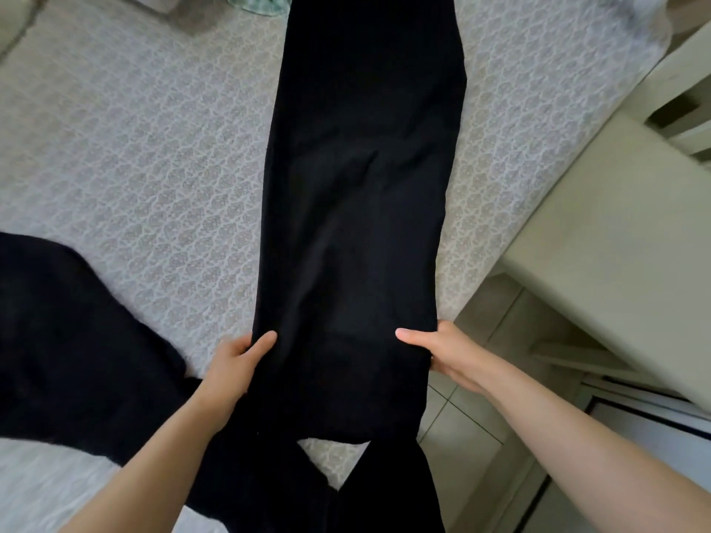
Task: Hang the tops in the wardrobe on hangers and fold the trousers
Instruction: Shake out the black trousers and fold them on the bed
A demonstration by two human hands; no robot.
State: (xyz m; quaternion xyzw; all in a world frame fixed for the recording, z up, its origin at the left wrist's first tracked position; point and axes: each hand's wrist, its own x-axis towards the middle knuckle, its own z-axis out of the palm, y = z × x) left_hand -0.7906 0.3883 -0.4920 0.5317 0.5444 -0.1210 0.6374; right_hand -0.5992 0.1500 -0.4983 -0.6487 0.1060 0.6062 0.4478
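Black trousers (358, 186) lie stretched along the bed (154, 148), apparently not yet folded, with the left hand (234, 359) and right hand (442, 352) fingers pinching their side edges.

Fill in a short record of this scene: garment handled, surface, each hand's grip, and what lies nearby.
garment: black trousers, laid lengthwise
surface: bed cover, patterned
left hand: grip on the trousers' left edge
right hand: grip on the trousers' right edge
nearby: second black garment at left; pale cabinet at right

Two hands (234, 359) (442, 352), one pair of trousers (358, 186), one other black garment (77, 340), one bed (154, 148)
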